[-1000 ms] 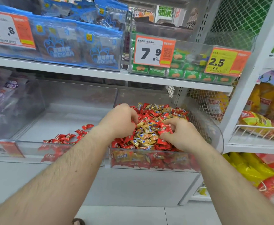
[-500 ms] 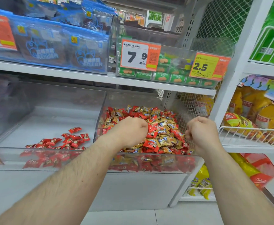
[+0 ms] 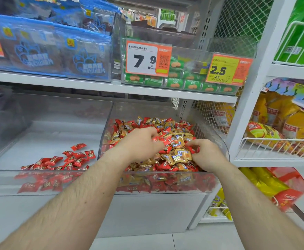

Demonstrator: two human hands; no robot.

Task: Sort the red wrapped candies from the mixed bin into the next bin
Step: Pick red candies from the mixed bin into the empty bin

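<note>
Back in the mixed bin [image 3: 219, 141], right hand [image 3: 206, 156] and left hand [image 3: 142, 144] curl fingers around red candies [image 3: 165, 141].

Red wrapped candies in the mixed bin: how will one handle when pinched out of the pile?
Red wrapped candies: glossy film, probably slippery. Small, likely light. Crimped flat ends should stop rolling. Heaped loose with gold ones, so neighbours may shift.

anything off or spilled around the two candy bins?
Nothing spilled. The mixed bin holds red and gold candies heaped together; the next bin holds only a small cluster of red wrapped candies. Both hands, left hand and right hand, are in the mixed pile.
</note>
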